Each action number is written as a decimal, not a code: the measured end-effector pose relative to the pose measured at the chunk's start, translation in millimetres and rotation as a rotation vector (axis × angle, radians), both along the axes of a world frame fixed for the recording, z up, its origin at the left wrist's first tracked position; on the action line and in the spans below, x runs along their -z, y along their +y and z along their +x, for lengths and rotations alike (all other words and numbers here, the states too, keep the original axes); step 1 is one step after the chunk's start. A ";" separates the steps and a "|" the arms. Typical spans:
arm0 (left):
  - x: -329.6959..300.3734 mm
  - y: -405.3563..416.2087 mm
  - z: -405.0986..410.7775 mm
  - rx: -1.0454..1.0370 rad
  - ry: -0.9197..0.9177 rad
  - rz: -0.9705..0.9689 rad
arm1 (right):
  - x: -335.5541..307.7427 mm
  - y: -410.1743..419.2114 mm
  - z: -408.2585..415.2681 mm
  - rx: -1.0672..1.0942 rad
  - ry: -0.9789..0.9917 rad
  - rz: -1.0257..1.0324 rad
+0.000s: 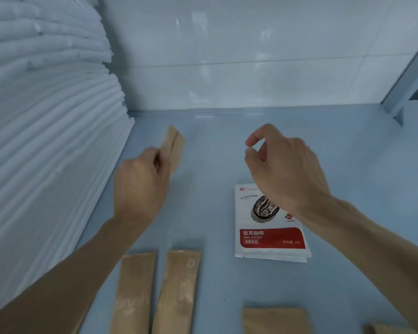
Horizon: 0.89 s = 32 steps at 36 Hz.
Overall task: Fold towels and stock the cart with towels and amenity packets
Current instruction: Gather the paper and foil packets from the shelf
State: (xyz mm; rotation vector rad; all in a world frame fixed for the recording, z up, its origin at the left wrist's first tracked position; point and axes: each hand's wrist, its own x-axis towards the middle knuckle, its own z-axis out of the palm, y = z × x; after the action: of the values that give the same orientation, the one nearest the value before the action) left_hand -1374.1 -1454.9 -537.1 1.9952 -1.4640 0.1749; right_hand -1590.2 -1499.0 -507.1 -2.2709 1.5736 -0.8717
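Note:
My left hand (140, 182) grips two thin brown paper packets (173, 144) that stick up past its fingers, above the pale blue shelf (348, 165). My right hand (282, 165) hovers over the shelf with loosely curled fingers and holds nothing. Under its wrist lies a small stack of white and red drip coffee packets (270, 239). A tall stack of folded white towels (46, 128) fills the left side.
Two long brown paper packets (135, 292) (176, 290) lie side by side at the front of the shelf. Another brown packet (274, 320) and a packet corner (389, 330) sit at the bottom edge. A white tiled wall (251, 56) closes the back, a metal post (405, 73) the right.

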 end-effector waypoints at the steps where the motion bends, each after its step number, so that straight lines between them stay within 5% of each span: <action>1: -8.6 1.0 -5.6 -0.009 0.269 -0.067 | -3.0 2.4 0.9 -0.007 -0.056 0.019; 3: -27.1 6.6 -21.0 0.127 0.939 -0.130 | -9.8 7.2 2.8 -0.034 -0.223 0.157; 5: -42.5 20.0 -36.7 0.340 1.315 -0.038 | -16.9 14.7 1.7 -0.078 -0.465 0.441; 9: -43.3 48.0 -58.8 0.500 1.172 0.041 | -28.3 39.2 -11.3 -0.164 -0.714 0.891; 18: -38.5 86.8 -83.6 0.696 0.793 -0.134 | -24.7 75.9 -62.8 -0.300 -0.774 1.170; 22: -32.0 102.6 -88.5 0.744 0.796 -0.150 | -13.8 90.5 -71.8 -0.360 -0.773 1.167; 25: -24.6 112.2 -90.7 0.726 0.718 -0.107 | -6.7 96.2 -73.3 -0.209 -0.913 0.998; 27: -18.5 119.3 -92.7 0.681 0.791 -0.098 | -7.4 100.7 -72.8 -0.188 -0.919 0.814; 32: -17.2 137.0 -102.4 0.599 1.339 -0.025 | -6.9 116.1 -76.2 -0.188 -0.856 0.619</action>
State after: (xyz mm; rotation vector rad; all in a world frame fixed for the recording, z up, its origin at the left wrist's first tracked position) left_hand -1476.6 -1318.0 -519.9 1.0386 -0.9781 -1.1495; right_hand -1666.4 -1383.0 -500.2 -1.3066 1.0098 -0.9438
